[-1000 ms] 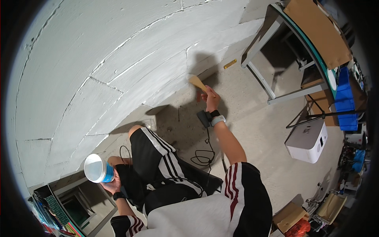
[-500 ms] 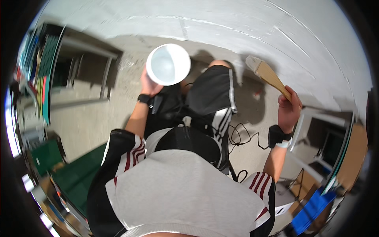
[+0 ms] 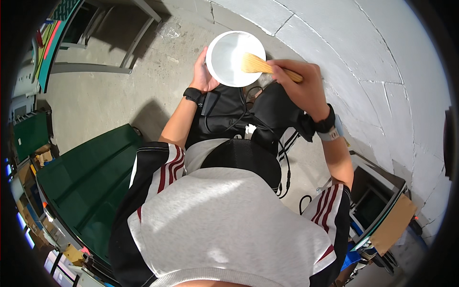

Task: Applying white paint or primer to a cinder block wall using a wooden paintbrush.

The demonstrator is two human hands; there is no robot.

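Note:
A white round tub [image 3: 221, 56] is held up in front of my knees, its mouth facing up toward me. My left hand [image 3: 203, 75] grips it around its left side and underside. In my right hand [image 3: 304, 88] is a flat paintbrush [image 3: 256, 64] with a pale wooden handle, pinched between thumb and fingers. The brush's head points left and reaches over the tub's right rim into its mouth; its bristle tip is hard to make out against the bright inside.
A white-painted block wall [image 3: 377, 91] rises at the right and far side. Black cables [image 3: 288, 174] hang by my lap. A dark green panel [image 3: 86, 179] stands at my left, a metal-framed table [image 3: 91, 68] beyond it. Cardboard [image 3: 394, 224] leans on a frame at the lower right.
My right hand has swung in from the far right, bringing the paintbrush to the tub's mouth. The tub sits further up and right in view, and my head view has turned.

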